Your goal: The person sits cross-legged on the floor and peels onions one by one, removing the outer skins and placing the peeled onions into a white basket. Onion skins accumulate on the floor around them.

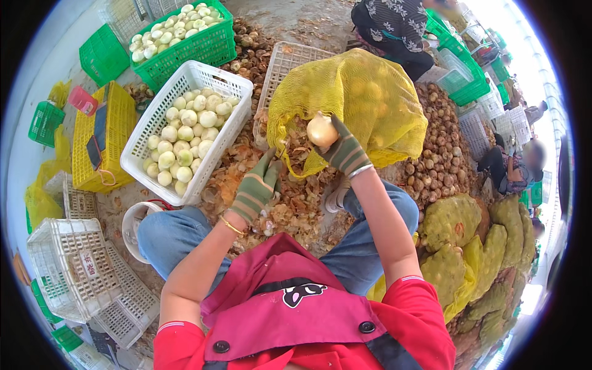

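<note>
My right hand (344, 150), in a green and tan striped glove, grips an onion (322, 131) with pale golden skin. The onion is at the mouth of a yellow mesh sack (388, 97) that bulges with more onions. Beside the sack's left edge is my left hand (255, 187), in a matching glove. Its fingers point toward the mesh and are partly curled; whether they hold anything is hidden. Loose onion skins (296, 215) cover the floor below both hands. To the left, a white plastic crate (150, 188) contains many peeled onions (188, 118).
A green crate (194, 58) of peeled onions stands behind the white one. Left are a yellow crate (104, 138) with a phone (95, 151) on top and a white bucket (134, 231). Unpeeled onions (437, 157) and full sacks (451, 219) lie right. Another person (393, 32) sits ahead.
</note>
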Motion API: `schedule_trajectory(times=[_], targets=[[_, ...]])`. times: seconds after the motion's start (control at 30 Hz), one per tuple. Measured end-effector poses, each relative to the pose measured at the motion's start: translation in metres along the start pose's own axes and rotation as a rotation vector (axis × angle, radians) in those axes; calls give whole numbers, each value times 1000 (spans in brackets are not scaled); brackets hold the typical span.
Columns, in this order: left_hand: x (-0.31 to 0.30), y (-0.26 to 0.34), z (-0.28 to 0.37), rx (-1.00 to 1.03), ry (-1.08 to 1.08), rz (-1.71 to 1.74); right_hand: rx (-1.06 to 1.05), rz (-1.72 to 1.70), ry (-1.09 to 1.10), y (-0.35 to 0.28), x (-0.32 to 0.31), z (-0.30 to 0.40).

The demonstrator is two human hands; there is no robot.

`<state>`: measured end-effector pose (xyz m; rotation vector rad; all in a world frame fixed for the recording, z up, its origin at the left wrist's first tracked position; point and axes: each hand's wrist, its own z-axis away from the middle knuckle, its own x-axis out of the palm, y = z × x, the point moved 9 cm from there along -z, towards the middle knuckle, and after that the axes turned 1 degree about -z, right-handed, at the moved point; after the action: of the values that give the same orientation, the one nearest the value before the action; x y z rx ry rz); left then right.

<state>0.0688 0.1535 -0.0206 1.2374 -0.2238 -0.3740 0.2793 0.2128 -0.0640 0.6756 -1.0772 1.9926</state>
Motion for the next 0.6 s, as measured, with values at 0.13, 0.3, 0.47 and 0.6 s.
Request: schedule_trajectory(times=[0.13,0.3,0.47,0.6], targets=[[8,7,3,113,116,248,89,-133,-203,42,31,36],[8,7,-2,123,236,194,102,-133,-219,83,21,42],[-2,32,-3,219,157,-50,-61,272,-387,61,37,54],[6,35,4,456,189,-144,-60,408,-308,60,28,62]])
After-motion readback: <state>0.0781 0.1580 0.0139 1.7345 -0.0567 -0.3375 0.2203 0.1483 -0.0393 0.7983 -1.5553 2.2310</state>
